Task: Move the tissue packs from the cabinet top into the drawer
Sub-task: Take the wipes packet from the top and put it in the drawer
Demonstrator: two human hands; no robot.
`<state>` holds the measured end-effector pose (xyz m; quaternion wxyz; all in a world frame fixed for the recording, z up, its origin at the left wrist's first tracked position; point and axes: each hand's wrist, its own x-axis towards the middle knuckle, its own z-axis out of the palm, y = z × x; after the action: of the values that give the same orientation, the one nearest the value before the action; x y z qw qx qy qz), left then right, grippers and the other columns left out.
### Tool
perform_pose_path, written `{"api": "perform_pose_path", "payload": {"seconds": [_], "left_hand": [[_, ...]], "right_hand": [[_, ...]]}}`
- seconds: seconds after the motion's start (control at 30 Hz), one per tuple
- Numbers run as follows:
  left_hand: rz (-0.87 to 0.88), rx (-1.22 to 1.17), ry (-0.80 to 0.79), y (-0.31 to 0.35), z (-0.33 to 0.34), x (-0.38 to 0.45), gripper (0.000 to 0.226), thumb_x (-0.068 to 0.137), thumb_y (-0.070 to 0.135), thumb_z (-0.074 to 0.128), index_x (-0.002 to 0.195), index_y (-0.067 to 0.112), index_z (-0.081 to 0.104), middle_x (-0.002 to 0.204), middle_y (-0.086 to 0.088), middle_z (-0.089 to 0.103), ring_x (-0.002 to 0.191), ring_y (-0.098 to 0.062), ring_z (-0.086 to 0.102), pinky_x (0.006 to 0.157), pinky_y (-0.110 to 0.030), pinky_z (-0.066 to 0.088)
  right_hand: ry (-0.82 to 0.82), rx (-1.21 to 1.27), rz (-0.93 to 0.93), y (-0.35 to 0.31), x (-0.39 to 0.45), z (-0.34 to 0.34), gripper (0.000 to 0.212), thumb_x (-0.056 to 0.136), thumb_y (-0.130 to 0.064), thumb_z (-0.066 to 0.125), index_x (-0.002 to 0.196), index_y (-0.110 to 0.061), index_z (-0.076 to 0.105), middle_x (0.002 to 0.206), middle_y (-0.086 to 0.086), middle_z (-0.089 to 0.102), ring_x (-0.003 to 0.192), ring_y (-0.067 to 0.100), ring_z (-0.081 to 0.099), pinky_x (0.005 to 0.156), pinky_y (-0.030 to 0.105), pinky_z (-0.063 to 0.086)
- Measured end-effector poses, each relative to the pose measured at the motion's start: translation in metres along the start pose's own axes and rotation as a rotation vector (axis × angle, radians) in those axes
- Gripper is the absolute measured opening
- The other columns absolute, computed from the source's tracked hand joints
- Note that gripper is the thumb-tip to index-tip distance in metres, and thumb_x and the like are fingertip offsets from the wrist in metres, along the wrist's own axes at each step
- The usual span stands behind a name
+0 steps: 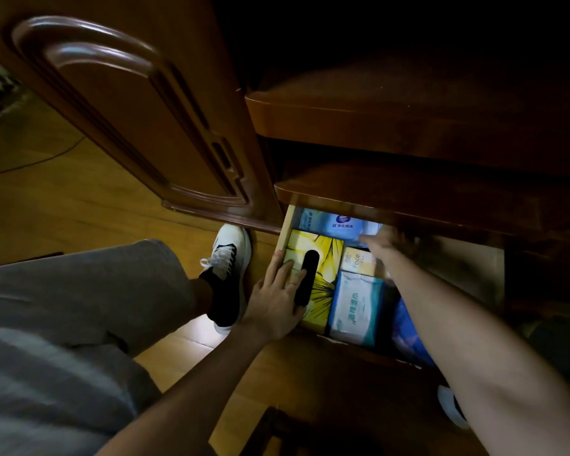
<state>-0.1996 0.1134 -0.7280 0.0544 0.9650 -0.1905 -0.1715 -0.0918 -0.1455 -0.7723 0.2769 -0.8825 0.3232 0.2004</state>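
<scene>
The drawer [284, 232] stands pulled out under the cabinet top [408, 189]. Inside lie a yellow tissue box [323, 281] with a black oval slot, a small yellow pack [357, 260], a white and teal pack [356, 307] and a light blue pack [339, 222] at the back. My left hand [277, 297] rests flat on the yellow box, fingers spread. My right hand [389, 243] reaches deep into the drawer at the light blue pack's right end; it is blurred and its fingers are partly hidden in the dark.
An open wooden cabinet door [129, 110] hangs at the left. Another shelf edge [392, 116] juts out above. My knee and white and black shoe [226, 271] are beside the drawer on the wooden floor. A blue bag [408, 334] lies in the drawer's right side.
</scene>
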Motion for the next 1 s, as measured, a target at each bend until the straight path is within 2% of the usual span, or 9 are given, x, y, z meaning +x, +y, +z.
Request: {"api": "perform_pose_path", "payload": {"seconds": [0.13, 0.3, 0.43, 0.53, 0.6, 0.67, 0.77, 0.87, 1.0], "left_hand": [[-0.012, -0.024, 0.002, 0.002, -0.003, 0.001, 0.078, 0.093, 0.053, 0.049, 0.158, 0.022, 0.02, 0.167, -0.006, 0.015, 0.153, -0.023, -0.022, 0.106, -0.053, 0.041], [-0.028, -0.026, 0.003, 0.0, -0.006, 0.002, 0.078, 0.093, 0.048, 0.052, 0.158, 0.02, 0.02, 0.165, -0.006, 0.019, 0.154, -0.021, -0.018, 0.107, -0.053, 0.04], [-0.041, -0.042, 0.002, 0.006, -0.009, 0.003, 0.074, 0.092, 0.048, 0.054, 0.156, 0.022, 0.027, 0.163, -0.007, 0.022, 0.154, -0.024, -0.015, 0.11, -0.054, 0.035], [-0.063, -0.032, 0.013, 0.014, -0.012, 0.004, 0.071, 0.091, 0.051, 0.054, 0.153, 0.023, 0.033, 0.161, -0.008, 0.025, 0.154, -0.027, -0.011, 0.117, -0.055, 0.025], [-0.085, -0.014, 0.029, 0.021, -0.014, 0.005, 0.07, 0.09, 0.052, 0.053, 0.152, 0.023, 0.036, 0.16, -0.008, 0.028, 0.154, -0.029, -0.006, 0.118, -0.056, 0.022], [-0.109, -0.01, 0.053, 0.029, -0.015, 0.007, 0.068, 0.09, 0.052, 0.053, 0.15, 0.024, 0.039, 0.16, -0.007, 0.029, 0.154, -0.03, -0.001, 0.119, -0.056, 0.02], [-0.131, -0.003, 0.074, 0.039, -0.018, 0.005, 0.065, 0.091, 0.05, 0.052, 0.148, 0.022, 0.042, 0.158, -0.008, 0.031, 0.153, -0.032, 0.007, 0.12, -0.055, 0.017], [-0.107, 0.005, 0.097, 0.051, -0.031, 0.0, 0.061, 0.092, 0.051, 0.053, 0.145, 0.022, 0.046, 0.151, -0.007, 0.04, 0.146, -0.029, 0.026, 0.118, -0.048, 0.022], [0.028, -0.252, 0.304, 0.084, -0.095, 0.002, 0.039, 0.094, 0.028, 0.06, 0.132, 0.019, 0.06, 0.137, -0.005, 0.054, 0.122, -0.028, 0.055, 0.099, -0.042, 0.048]], "right_hand": [[0.161, -0.377, -0.02, -0.003, -0.011, -0.003, 0.066, 0.075, -0.073, 0.066, 0.116, -0.022, 0.064, 0.129, 0.009, 0.062, 0.123, 0.03, 0.049, 0.097, 0.037, 0.031], [-0.036, 0.041, 0.004, -0.005, -0.006, -0.007, 0.051, 0.098, -0.043, 0.059, 0.138, -0.011, 0.055, 0.14, 0.017, 0.055, 0.129, 0.035, 0.051, 0.104, 0.042, 0.041], [-0.089, 0.042, -0.073, 0.001, -0.014, -0.024, 0.05, 0.103, -0.034, 0.051, 0.147, -0.012, 0.047, 0.151, 0.016, 0.048, 0.137, 0.035, 0.045, 0.109, 0.04, 0.037], [-0.023, 0.082, -0.167, 0.014, -0.028, -0.036, 0.041, 0.098, -0.026, 0.06, 0.136, -0.012, 0.059, 0.142, 0.016, 0.056, 0.133, 0.035, 0.049, 0.112, 0.042, 0.039], [0.016, 0.107, -0.262, 0.027, -0.042, -0.044, 0.022, 0.092, -0.023, 0.068, 0.113, -0.015, 0.07, 0.12, 0.011, 0.069, 0.117, 0.029, 0.061, 0.101, 0.039, 0.048], [-0.059, 0.131, -0.35, 0.042, -0.061, -0.049, 0.008, 0.09, -0.023, 0.073, 0.096, -0.021, 0.069, 0.097, -0.001, 0.071, 0.092, 0.015, 0.067, 0.077, 0.024, 0.052], [-0.229, 0.064, -0.413, 0.061, -0.089, -0.045, 0.02, 0.09, -0.023, 0.074, 0.107, -0.014, 0.069, 0.101, 0.0, 0.069, 0.091, 0.013, 0.064, 0.072, 0.019, 0.05], [-0.271, 0.047, -0.424, 0.072, -0.11, -0.053, 0.033, 0.093, -0.02, 0.071, 0.124, -0.013, 0.065, 0.119, 0.006, 0.066, 0.107, 0.021, 0.064, 0.093, 0.038, 0.055], [-0.106, -0.001, -0.511, 0.068, -0.133, -0.115, 0.037, 0.09, -0.032, 0.072, 0.126, -0.024, 0.066, 0.113, -0.006, 0.068, 0.103, 0.015, 0.066, 0.077, 0.026, 0.053]]}}
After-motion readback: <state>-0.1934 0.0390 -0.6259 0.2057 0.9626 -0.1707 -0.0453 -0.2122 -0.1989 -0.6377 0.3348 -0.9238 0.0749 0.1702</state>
